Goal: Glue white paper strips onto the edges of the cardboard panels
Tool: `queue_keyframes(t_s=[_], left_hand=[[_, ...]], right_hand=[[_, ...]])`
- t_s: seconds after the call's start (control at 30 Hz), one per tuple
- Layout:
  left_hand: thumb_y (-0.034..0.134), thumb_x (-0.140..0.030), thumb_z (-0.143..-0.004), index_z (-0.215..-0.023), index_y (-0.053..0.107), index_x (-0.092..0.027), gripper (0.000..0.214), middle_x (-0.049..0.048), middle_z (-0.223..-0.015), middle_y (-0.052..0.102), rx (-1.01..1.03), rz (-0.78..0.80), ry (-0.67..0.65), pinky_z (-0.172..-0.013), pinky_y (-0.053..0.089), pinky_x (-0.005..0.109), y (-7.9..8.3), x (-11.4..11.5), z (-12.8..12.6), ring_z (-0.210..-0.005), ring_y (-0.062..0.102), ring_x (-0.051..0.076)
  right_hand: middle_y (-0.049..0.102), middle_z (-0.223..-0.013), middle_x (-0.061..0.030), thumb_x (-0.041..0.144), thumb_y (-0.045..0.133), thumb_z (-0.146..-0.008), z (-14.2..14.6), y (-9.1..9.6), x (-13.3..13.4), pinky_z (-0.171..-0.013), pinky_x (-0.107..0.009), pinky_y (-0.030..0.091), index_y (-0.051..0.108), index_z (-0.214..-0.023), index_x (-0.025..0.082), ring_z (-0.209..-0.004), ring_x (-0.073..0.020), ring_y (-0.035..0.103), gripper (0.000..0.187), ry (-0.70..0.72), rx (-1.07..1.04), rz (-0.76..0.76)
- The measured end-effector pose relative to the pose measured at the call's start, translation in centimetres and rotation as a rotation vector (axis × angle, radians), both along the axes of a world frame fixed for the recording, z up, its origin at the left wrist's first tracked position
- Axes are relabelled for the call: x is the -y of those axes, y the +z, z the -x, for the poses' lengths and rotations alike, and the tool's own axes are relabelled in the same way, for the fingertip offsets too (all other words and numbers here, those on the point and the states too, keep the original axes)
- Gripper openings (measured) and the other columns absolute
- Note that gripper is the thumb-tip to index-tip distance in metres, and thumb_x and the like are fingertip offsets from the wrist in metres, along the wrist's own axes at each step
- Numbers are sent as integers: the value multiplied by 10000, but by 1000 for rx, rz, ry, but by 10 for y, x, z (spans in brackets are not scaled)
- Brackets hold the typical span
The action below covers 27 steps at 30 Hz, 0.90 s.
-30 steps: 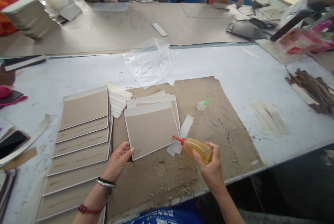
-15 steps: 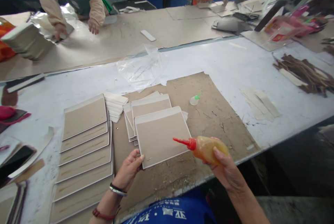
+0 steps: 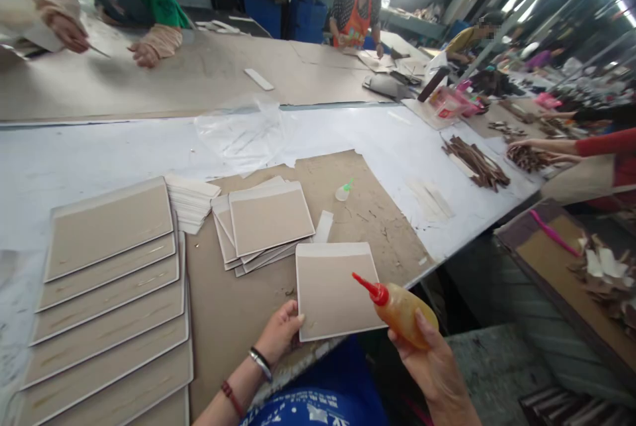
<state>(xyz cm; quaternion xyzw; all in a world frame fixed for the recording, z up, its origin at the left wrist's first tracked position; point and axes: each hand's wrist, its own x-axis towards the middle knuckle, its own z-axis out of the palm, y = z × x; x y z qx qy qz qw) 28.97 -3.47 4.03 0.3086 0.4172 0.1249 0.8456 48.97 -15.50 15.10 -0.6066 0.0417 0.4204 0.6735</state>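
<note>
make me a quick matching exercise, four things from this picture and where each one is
Things
1. red-nozzled squeeze bottle
2. small green-tipped bottle
3. clear plastic bag
4. single panel apart from the stacks

Places
A. on the white tabletop
B. held in the left hand
C. held in the right hand
D. on the brown sheet

Pairs: 1-C, 2-D, 3-A, 4-B
</note>
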Motion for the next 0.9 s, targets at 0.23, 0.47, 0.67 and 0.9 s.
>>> queue_keyframes(t_s=[0.23,0.47,0.67,0.9], left_hand=[[599,-221,-622,-746,503,-185,161,-39,-601,583,-104,-108,-48,-432,394,211,-8,-8,-104,-473,514,105],[458,-99,-710,-769,460,-185,104,-49,-562,552,-313,-122,-163,-458,430,221,-13,13,-187,-473,543,110],[538,-174,-698,-534,417,-191,205,-29,-407,460,-552,-306,-283,-516,426,300,-7,10,-166,-464,537,174],[549,-200,-710,-791,557,-182,84,0,-682,574,-675,-847,-117,-709,413,280,8,-88,-171,-696,547,156]], right_hand=[[715,-835,-79,311,784,-575,-37,-14,22,-543,-300,560,686,-819,185,-735,-246,675,292,-112,-125,-56],[719,-799,-48,242,840,-466,-90,-9,18,-520,-271,562,677,-807,176,-681,-212,672,383,-202,-197,-60],[717,-771,-14,214,842,-461,-128,-14,2,-527,-274,569,677,-765,193,-661,-194,669,347,-136,-255,-55],[718,-761,-39,243,828,-511,-138,-31,-32,-516,-276,564,695,-750,189,-645,-210,673,279,-25,-220,-140]])
